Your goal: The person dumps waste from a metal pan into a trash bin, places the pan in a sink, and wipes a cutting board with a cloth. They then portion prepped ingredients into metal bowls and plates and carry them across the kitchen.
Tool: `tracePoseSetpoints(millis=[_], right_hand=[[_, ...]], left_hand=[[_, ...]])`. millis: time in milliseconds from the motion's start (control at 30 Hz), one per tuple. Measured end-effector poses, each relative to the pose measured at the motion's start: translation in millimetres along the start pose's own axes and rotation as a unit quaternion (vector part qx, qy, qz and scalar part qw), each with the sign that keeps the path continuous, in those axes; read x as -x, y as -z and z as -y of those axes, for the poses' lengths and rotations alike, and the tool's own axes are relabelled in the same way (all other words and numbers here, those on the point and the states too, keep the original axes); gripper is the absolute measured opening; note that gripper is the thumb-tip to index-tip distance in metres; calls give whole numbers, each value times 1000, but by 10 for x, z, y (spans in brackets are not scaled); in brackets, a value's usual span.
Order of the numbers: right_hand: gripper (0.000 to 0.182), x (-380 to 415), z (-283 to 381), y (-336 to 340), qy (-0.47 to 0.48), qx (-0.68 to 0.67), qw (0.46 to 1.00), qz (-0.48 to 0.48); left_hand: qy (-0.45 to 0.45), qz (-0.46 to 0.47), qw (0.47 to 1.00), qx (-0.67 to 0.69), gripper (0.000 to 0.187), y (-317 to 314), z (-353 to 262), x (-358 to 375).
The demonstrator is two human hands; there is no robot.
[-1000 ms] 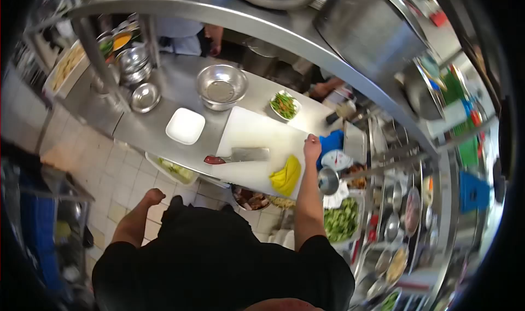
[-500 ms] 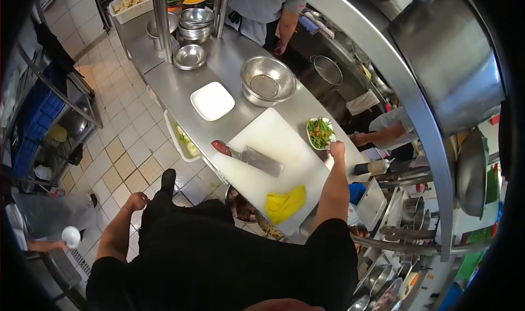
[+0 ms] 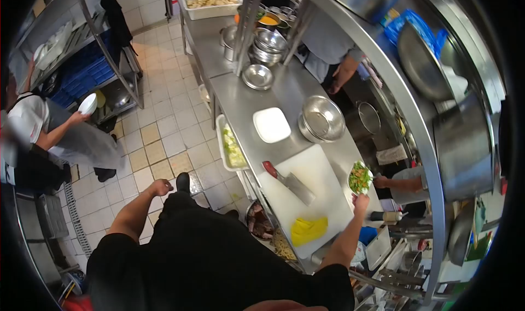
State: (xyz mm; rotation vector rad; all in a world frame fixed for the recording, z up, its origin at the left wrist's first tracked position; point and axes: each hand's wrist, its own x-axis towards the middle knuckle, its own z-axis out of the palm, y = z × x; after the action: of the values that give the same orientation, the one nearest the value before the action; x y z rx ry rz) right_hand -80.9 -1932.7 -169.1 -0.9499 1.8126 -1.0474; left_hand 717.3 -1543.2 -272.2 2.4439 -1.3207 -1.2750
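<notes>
My right hand (image 3: 360, 201) grips the near edge of a small white dish (image 3: 369, 187) filled with chopped green vegetables and brownish bits (image 3: 360, 175). The dish is over the far side of the steel counter, beyond the white cutting board (image 3: 295, 163). A co-worker's hand (image 3: 381, 182) is close to the dish's far side. On the board rest a cleaver (image 3: 298, 188) with a red handle and a folded yellow cloth (image 3: 309, 230). Away from the counter, my left hand (image 3: 160, 187) hangs over the tiled floor with its fingers curled and nothing visible in them.
A white square plate (image 3: 272, 125) and steel bowls (image 3: 322, 118) stand on the counter (image 3: 232, 95). Below its edge sits a tub of cut greens (image 3: 232, 147). A person (image 3: 60, 125) carrying a white bowl (image 3: 88, 104) is at left. A steel shelf rail (image 3: 418, 119) arches overhead at right.
The view has swung, shifting the counter rightward. The dish in my right hand now looks tilted, its contents facing me more. The person at left has come further into view with the white bowl.
</notes>
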Motion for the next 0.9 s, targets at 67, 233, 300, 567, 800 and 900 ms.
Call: tracePoseSetpoints(millis=[67, 233, 300, 567, 800, 900], right_hand=[[21, 297, 214, -1, 28, 21, 999, -17], [18, 1244, 663, -379, 58, 39, 997, 12], [18, 1841, 924, -809, 54, 49, 997, 15], [19, 3383, 1095, -2499, 9, 14, 1000, -1], [26, 3713, 1271, -4267, 56, 4, 997, 43], [22, 3644, 1680, -5156, 49, -18, 993, 104]], left_hand=[[-29, 17, 999, 15, 38, 57, 146, -181], [-319, 88, 907, -259, 47, 59, 1320, -1302], [-267, 89, 916, -285, 51, 316, 1533, -1484], [169, 155, 965, 127, 42, 1766, 2201, -1673], [152, 78, 965, 201, 31, 2869, 2612, -2654], [114, 64, 953, 275, 24, 3480, 2545, -3218]])
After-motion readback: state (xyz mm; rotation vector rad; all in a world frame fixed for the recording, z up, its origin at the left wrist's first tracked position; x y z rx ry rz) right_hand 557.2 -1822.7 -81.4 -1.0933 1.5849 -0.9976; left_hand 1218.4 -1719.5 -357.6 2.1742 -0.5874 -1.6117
